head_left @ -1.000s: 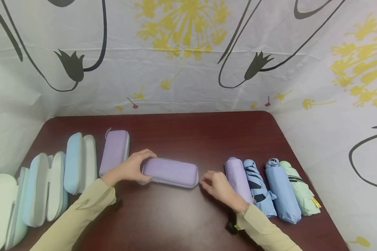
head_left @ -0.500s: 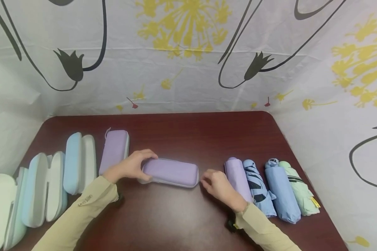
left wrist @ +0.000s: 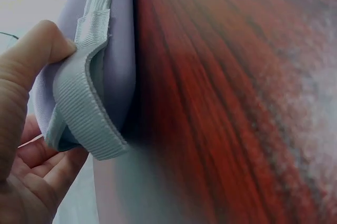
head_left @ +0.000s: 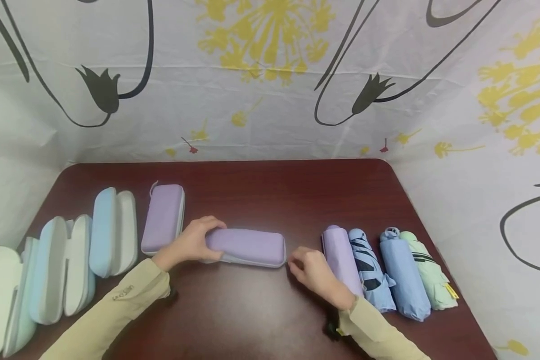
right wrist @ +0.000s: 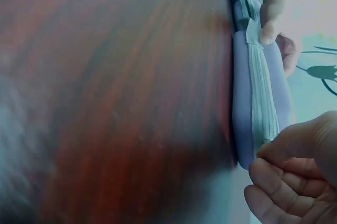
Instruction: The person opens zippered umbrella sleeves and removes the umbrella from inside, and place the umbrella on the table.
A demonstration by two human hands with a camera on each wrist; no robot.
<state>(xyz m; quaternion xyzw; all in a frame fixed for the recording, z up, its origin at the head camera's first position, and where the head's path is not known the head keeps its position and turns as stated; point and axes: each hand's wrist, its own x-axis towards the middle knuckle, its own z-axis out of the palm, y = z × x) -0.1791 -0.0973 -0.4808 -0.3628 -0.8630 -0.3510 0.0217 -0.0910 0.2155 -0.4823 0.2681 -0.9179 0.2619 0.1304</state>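
Observation:
A purple hard-shell zip case lies crosswise on the table in the head view. My left hand grips its left end, thumb on the near side and fingers over the far side. A pale fabric loop hangs from that end in the left wrist view. At the right end, my right hand has its thumb and forefinger pinched together by the corner. In the right wrist view those fingers pinch the zipper pull at the end of the pale zipper; the pull is mostly hidden. The zipper looks closed along the visible side.
Another purple zip case lies behind my left forearm. Further left stand a blue case and several more cases, opened, with pale insides. On the right lie folded umbrellas: purple, patterned blue, plain blue and green.
The purple case has turned slightly to lie more level, and my left hand has shifted a little to the right with it. My right hand stays almost in place at the right end.

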